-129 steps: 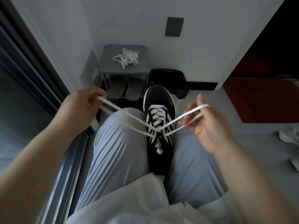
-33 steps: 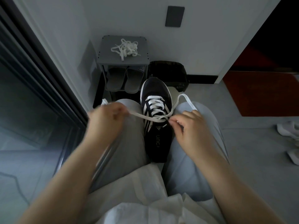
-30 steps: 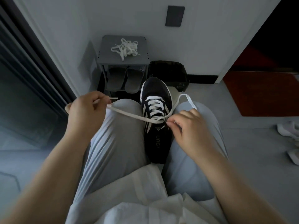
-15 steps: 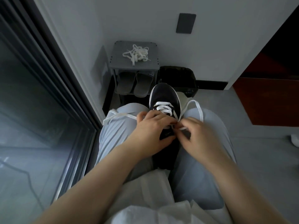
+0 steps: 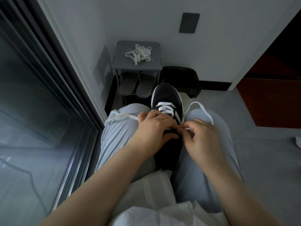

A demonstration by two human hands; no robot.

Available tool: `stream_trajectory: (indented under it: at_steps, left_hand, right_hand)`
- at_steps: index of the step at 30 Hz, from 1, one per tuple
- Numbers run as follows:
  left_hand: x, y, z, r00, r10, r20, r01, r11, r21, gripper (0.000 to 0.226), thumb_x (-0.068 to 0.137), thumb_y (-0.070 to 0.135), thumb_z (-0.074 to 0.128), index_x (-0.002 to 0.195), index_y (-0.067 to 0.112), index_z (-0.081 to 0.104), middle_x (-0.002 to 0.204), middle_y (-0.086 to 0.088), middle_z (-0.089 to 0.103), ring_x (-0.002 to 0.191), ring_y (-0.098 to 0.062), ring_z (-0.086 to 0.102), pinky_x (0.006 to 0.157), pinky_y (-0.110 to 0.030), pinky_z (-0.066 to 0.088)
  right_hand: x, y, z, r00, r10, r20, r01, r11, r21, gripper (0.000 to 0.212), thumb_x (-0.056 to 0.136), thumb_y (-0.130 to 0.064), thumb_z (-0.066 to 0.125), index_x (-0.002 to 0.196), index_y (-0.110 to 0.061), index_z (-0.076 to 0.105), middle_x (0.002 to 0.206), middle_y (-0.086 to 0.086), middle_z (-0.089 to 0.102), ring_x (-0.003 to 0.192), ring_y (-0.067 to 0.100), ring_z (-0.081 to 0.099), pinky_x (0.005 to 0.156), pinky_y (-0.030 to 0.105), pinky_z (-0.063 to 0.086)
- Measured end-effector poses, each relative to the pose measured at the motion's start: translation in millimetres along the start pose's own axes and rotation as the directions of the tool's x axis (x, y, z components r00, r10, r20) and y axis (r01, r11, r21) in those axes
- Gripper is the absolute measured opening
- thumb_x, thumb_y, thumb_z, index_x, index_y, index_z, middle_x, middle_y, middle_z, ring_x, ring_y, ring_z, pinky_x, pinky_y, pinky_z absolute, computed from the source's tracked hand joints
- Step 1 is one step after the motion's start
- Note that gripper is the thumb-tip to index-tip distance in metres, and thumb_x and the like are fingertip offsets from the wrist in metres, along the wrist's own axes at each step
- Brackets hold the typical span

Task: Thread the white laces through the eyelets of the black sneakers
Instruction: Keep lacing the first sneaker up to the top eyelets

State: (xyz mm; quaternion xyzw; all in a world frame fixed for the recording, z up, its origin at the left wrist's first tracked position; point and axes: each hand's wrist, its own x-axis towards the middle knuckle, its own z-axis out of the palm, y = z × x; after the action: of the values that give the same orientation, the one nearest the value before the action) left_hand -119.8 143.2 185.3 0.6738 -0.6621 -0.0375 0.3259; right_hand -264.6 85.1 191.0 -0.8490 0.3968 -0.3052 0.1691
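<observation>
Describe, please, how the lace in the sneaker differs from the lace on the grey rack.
The threaded lace crisscrosses the black sneaker, its ends trailing over the trousers; the spare lace lies in a loose tangle on the grey rack. The right hand pinches the threaded lace; nothing touches the spare lace. Both are flat and white.

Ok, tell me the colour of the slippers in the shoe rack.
Grey, both; the head view shows the slippers best.

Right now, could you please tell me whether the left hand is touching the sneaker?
Touching. The head view shows the left hand curled over the sneaker at its laced top, with the thumb against the black upper and no gap.
</observation>
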Motion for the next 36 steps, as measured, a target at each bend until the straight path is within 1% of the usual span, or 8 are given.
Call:
stream_trajectory:
  at_steps: [7,10,13,16,22,27,32,36]
  left_hand:
    - [0.0,4.7,-0.4,0.999,-0.034,-0.029,0.035,0.999,0.038,0.035,0.063,0.062,0.059,0.078,0.030,0.064,0.083,0.017,0.065,0.094,-0.014,0.055,0.073,-0.023,0.010]
    - [-0.2,6.9,-0.1,0.997,-0.070,-0.020,0.071,0.997,0.011,0.029,0.064,0.054,0.062,0.081,0.029,0.065,0.088,0.017,0.064,0.100,-0.014,0.051,0.075,-0.023,0.009]
    - [0.5,8.3,-1.1,0.996,-0.091,0.014,0.091,0.996,-0.001,0.029,0.067,0.052,0.061,0.087,0.030,0.065,0.093,0.018,0.063,0.106,-0.012,0.047,0.078,-0.022,0.008]
    - [1.1,8.2,-2.1,0.994,-0.107,0.031,0.108,0.994,-0.007,0.024,0.071,0.044,0.070,0.089,0.030,0.065,0.095,0.018,0.062,0.108,-0.011,0.045,0.079,-0.022,0.008]
    - [-2.4,7.5,-3.1,0.991,-0.133,-0.004,0.133,0.991,-0.015,0.022,0.069,0.038,0.074,0.086,0.030,0.065,0.093,0.017,0.064,0.108,-0.011,0.048,0.082,-0.022,0.009]
    - [-6.4,7.2,-3.4,0.992,-0.130,-0.004,0.129,0.991,-0.032,0.025,0.068,0.044,0.067,0.090,0.031,0.065,0.093,0.018,0.065,0.107,-0.011,0.050,0.082,-0.021,0.009]
    - [-4.3,9.6,-1.8,0.990,-0.144,-0.001,0.144,0.989,-0.029,0.026,0.070,0.039,0.075,0.091,0.029,0.065,0.095,0.018,0.064,0.110,-0.011,0.048,0.084,-0.021,0.009]
    - [-4.1,2.1,-4.1,0.992,-0.117,0.046,0.119,0.991,-0.055,0.033,0.065,0.054,0.068,0.088,0.030,0.066,0.093,0.019,0.064,0.107,-0.009,0.047,0.088,-0.026,0.013]
  right_hand:
    - [1.0,1.1,-0.8,0.992,-0.126,0.023,0.128,0.983,-0.128,0.004,0.073,-0.017,0.064,0.071,-0.018,0.066,0.062,-0.010,0.052,0.064,0.006,0.048,0.068,0.019,0.019]
    - [2.3,2.5,-2.4,0.995,-0.087,0.050,0.087,0.996,-0.008,0.004,0.075,-0.017,0.063,0.073,-0.016,0.067,0.065,-0.014,0.050,0.062,0.003,0.048,0.070,0.024,0.031]
    - [2.3,1.1,0.3,0.999,0.007,0.031,-0.010,0.996,0.090,0.009,0.076,-0.018,0.062,0.075,-0.011,0.069,0.068,-0.005,0.059,0.061,0.020,0.061,0.066,0.039,0.048]
    - [2.5,-1.1,3.4,0.999,0.040,-0.006,-0.040,0.993,0.109,0.012,0.077,-0.018,0.061,0.075,-0.010,0.069,0.070,0.001,0.062,0.061,0.024,0.061,0.065,0.044,0.051]
    - [3.9,-5.4,5.8,0.998,0.062,-0.028,-0.060,0.997,0.051,0.011,0.077,-0.017,0.064,0.069,-0.009,0.066,0.065,-0.001,0.059,0.060,0.021,0.057,0.064,0.037,0.047]
    - [-1.7,-1.8,-1.1,0.996,-0.044,0.072,0.043,0.999,0.005,0.012,0.078,-0.019,0.060,0.067,-0.013,0.060,0.063,-0.017,0.039,0.060,0.005,0.040,0.063,0.021,0.027]
    - [4.1,-2.8,3.2,0.997,0.077,0.002,-0.077,0.994,0.072,0.013,0.080,-0.012,0.065,0.068,-0.008,0.061,0.061,-0.014,0.040,0.056,0.011,0.042,0.057,0.023,0.028]
    - [1.3,3.4,-2.5,0.994,-0.062,0.086,0.065,0.997,-0.033,0.012,0.078,-0.021,0.062,0.069,-0.014,0.064,0.067,-0.012,0.048,0.066,0.006,0.035,0.075,0.027,0.034]
